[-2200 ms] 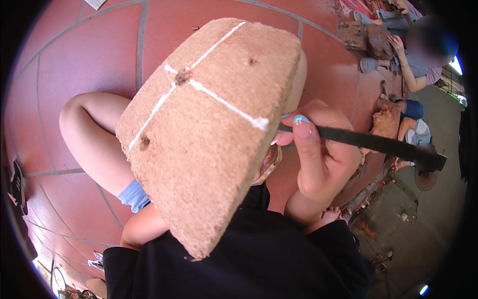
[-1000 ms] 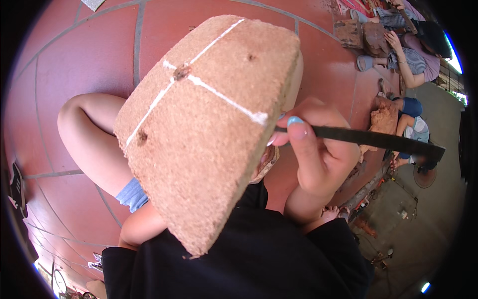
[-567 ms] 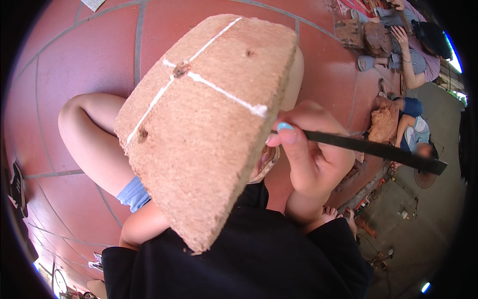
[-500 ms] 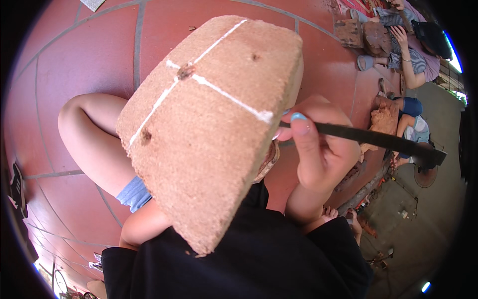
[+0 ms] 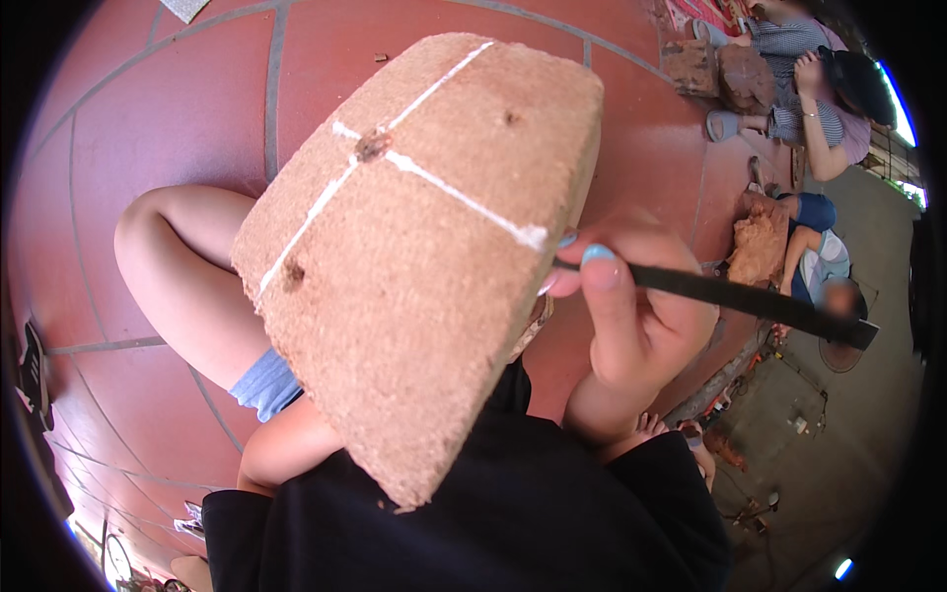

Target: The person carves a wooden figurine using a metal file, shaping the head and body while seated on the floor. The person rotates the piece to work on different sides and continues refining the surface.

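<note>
Head view: a brown board (image 5: 424, 286) up close in front of the chest, a dark strip (image 5: 760, 298) at its right edge.

From my end I see the right hand (image 5: 641, 306) pinching the strip near its thin end, thumb against fingers, the wide end pointing out to the right; whether the tip touches the board I can't tell. The board is tilted, its lowest corner before the black shirt (image 5: 552, 523), its face marked with white lines and dark spots. The left arm (image 5: 291, 446) runs behind it, so I cannot tell whether the left hand is spread or gripping. Bare legs are folded on the red tiled floor (image 5: 178, 128); off to the right, two people sit by wood pieces (image 5: 760, 242).
</note>
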The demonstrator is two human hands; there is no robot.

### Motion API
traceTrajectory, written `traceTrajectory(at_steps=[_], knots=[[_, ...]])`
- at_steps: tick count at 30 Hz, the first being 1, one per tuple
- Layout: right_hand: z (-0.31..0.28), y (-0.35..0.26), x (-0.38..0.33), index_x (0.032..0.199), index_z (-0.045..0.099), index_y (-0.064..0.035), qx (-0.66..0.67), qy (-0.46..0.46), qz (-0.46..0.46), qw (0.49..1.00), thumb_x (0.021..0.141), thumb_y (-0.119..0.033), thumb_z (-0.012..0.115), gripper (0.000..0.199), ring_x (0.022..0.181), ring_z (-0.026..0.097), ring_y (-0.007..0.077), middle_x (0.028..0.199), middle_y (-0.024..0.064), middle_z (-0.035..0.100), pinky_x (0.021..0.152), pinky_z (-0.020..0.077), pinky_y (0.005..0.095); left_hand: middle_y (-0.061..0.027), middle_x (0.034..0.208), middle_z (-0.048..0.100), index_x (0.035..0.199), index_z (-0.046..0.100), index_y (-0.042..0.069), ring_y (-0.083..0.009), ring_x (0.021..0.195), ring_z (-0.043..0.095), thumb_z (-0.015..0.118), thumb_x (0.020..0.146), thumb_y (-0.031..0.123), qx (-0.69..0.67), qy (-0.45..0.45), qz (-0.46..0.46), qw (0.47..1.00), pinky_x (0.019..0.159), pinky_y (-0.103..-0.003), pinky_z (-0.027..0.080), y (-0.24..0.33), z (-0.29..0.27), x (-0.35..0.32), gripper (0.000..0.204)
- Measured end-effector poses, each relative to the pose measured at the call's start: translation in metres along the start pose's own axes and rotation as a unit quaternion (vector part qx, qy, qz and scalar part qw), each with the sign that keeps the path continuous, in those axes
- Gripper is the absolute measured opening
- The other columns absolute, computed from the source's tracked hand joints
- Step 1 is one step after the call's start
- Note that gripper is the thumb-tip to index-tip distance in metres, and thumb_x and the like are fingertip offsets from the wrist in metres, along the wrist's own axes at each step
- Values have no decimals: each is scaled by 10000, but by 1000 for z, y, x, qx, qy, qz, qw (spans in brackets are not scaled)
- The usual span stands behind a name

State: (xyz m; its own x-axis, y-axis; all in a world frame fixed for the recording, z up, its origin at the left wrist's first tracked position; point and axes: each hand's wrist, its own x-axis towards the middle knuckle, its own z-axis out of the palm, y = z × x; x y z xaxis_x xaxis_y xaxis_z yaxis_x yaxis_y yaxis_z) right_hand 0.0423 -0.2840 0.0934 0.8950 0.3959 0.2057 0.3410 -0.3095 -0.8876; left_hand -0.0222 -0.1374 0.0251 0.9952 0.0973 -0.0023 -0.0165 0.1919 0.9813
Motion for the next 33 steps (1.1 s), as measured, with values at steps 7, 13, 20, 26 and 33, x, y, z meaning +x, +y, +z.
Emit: traceTrajectory(at_steps=[7,13,20,26,33], knots=[[1,8,-1,903,632,46,-25,3,-27,999,839,26,660,73,613,603,172,739,123,639,594,472,275,-101,1104,588,1196,487,-37,-172,1023,588,823,671,20,-20,34,0,999,896,-328,493,0,1,-2,626],[3,-2,-3,896,630,52,-42,-30,-13,999,841,45,643,57,642,600,165,759,119,642,600,462,257,-109,1129,584,1192,497,-35,-167,1041,580,818,671,14,42,13,-5,999,903,-331,493,4,-3,-4,614],[4,-7,-4,890,639,42,0,-8,24,1000,827,45,660,67,610,604,162,734,114,649,566,463,263,-107,1148,587,1185,506,-33,-174,1052,580,801,685,4,-17,6,5,1000,919,-325,485,-4,0,-5,582],[6,5,-3,906,650,34,-6,3,-15,1000,824,33,673,85,605,608,176,756,120,660,558,469,272,-119,1147,586,1195,494,-50,-181,1046,593,817,677,25,-73,24,6,997,902,-327,498,-8,1,-2,616],[8,2,-3,909,659,28,-15,1,2,1000,821,28,678,90,600,606,168,779,122,673,555,469,269,-116,1139,586,1196,489,-53,-173,1038,594,821,667,22,-45,39,21,998,897,-327,501,-9,-2,-4,629]])
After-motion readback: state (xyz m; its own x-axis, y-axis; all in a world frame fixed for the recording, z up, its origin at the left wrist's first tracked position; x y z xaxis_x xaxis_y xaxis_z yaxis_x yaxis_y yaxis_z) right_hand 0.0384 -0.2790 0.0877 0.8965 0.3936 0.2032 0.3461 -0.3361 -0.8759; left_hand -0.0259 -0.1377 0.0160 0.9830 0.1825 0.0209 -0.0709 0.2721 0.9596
